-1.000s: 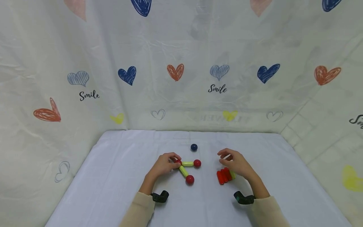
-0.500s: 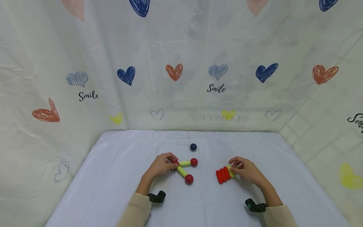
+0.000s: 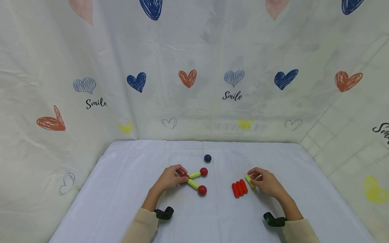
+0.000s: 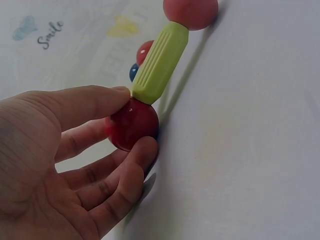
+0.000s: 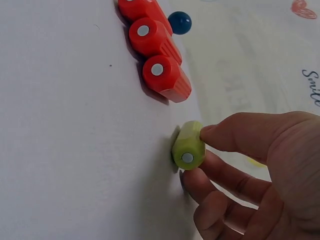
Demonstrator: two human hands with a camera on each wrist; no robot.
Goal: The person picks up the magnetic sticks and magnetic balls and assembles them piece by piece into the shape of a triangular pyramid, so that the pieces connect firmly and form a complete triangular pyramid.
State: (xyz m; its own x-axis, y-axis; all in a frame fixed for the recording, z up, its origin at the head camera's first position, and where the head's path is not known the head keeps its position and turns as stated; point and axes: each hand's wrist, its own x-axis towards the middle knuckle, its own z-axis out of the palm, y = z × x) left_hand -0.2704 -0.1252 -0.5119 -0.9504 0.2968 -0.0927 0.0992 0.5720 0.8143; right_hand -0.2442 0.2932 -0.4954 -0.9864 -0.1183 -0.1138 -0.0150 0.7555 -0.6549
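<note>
White cloth (image 3: 218, 219) under hands. Left hand (image 3: 170, 178) pinches glossy red ball (image 4: 132, 125) joining two lime-green plastic rods (image 3: 193, 184). Right hand (image 3: 265, 182) pinches loose lime-green plastic rod (image 5: 190, 135), three red plastic rods (image 3: 239, 188) leftward; best leave silver end (image 5: 187, 158) uncovered.

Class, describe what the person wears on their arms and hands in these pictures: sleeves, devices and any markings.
The left hand and right hand are ungloved. The left sleeve and right sleeve are plain beige, ending short of the wrists. Each wrist bears a black, bent device, one on the left, one on the right; the right one shows a small greenish mark. No cables are visible.
</note>
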